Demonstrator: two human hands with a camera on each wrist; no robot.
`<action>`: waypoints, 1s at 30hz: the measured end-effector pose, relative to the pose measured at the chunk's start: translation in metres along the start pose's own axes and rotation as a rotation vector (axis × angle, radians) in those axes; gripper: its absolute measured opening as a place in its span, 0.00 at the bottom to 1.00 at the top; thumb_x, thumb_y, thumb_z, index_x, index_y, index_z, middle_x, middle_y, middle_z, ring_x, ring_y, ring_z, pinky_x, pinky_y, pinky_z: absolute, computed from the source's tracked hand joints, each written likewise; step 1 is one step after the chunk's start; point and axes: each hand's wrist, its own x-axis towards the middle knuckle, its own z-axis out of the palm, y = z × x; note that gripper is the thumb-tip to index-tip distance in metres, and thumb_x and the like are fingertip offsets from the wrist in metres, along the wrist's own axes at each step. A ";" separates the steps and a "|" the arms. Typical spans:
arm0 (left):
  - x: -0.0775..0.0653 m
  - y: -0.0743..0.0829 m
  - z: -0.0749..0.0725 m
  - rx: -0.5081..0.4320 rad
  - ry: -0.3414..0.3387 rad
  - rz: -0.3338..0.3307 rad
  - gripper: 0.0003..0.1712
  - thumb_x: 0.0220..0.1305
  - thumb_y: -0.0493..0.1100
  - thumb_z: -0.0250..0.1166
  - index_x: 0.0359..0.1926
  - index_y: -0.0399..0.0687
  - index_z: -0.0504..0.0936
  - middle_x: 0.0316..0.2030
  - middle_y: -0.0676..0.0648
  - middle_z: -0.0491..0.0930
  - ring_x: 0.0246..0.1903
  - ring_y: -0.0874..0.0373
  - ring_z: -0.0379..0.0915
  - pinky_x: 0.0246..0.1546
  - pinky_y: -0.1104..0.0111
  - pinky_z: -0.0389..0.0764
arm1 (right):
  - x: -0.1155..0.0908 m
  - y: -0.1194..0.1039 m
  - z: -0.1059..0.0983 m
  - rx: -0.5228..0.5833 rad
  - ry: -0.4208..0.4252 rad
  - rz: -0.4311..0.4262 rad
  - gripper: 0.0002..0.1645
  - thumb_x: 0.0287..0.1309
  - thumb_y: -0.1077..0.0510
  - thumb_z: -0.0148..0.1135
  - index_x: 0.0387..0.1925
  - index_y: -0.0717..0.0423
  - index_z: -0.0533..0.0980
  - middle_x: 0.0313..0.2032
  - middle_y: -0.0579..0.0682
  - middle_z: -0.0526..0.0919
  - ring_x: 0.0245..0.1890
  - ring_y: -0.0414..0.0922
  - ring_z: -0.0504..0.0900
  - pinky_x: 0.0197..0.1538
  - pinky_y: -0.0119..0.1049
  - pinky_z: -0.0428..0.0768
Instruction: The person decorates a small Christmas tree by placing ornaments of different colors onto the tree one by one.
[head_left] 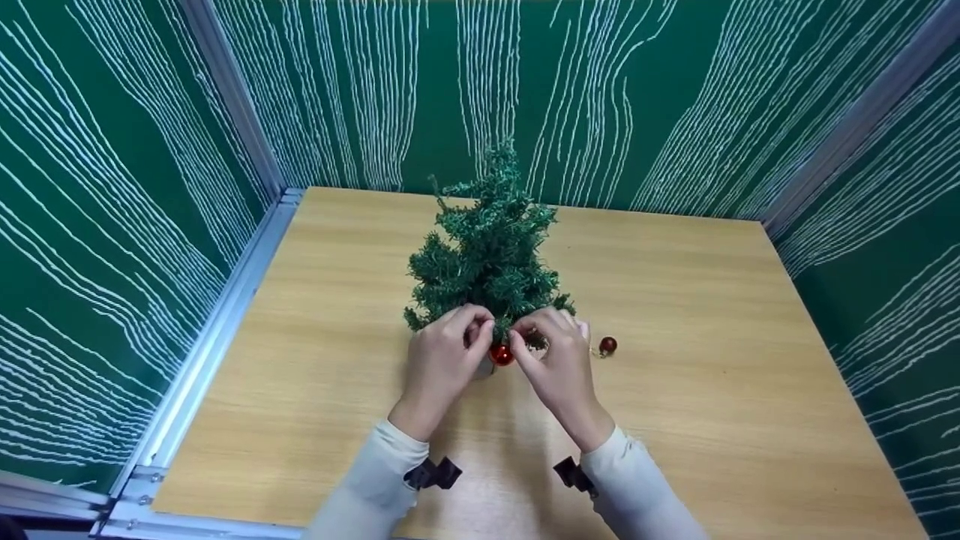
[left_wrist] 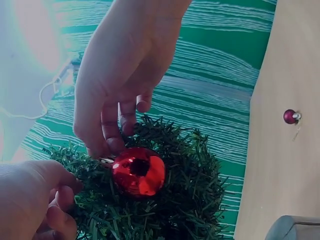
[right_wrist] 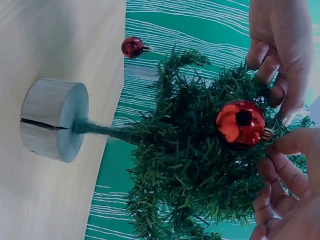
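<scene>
A small artificial Christmas tree point(head_left: 487, 262) stands upright in front of me. Against its front hangs a shiny red bauble point(head_left: 502, 355), its silver cap uppermost. On one side my left hand point(head_left: 448, 356) pinches thumb to forefinger just above the bauble, among the green tips. Opposite it, my right hand point(head_left: 555, 364) pinches right at the cap, its fingertips close to the bauble point(right_wrist: 241, 123). The bauble's thin hanging string is mostly hidden by the fingers and needles. Another red bauble point(right_wrist: 133, 47) hangs on the tree's left side, hidden in the head view.
A dark red bauble point(head_left: 608, 345) with a gold string lies on the wooden table point(head_left: 697, 360), right of the tree. The tree's round base point(right_wrist: 55, 120) has a dark crack. Green walls point(head_left: 675, 67) with white wavy lines and metal frame bars point(head_left: 240, 112) enclose the table.
</scene>
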 end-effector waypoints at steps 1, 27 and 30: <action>0.000 0.000 0.000 0.001 0.004 0.005 0.02 0.64 0.42 0.65 0.34 0.50 0.83 0.24 0.55 0.78 0.21 0.64 0.72 0.21 0.73 0.71 | -0.001 0.000 0.000 -0.004 0.000 -0.007 0.05 0.53 0.62 0.70 0.28 0.50 0.82 0.31 0.43 0.82 0.35 0.42 0.77 0.47 0.46 0.60; -0.026 -0.020 0.001 -0.058 0.115 -0.010 0.10 0.61 0.47 0.69 0.41 0.49 0.81 0.24 0.56 0.79 0.19 0.67 0.72 0.19 0.74 0.72 | -0.041 0.079 -0.035 0.064 0.072 0.208 0.07 0.54 0.69 0.68 0.37 0.60 0.81 0.33 0.50 0.82 0.34 0.47 0.77 0.43 0.31 0.73; -0.027 -0.022 0.003 -0.043 0.103 -0.024 0.10 0.62 0.48 0.69 0.41 0.50 0.81 0.24 0.56 0.78 0.20 0.67 0.72 0.19 0.75 0.72 | -0.046 0.105 -0.042 0.016 0.032 0.358 0.07 0.57 0.67 0.66 0.39 0.60 0.81 0.35 0.50 0.81 0.35 0.43 0.76 0.41 0.30 0.74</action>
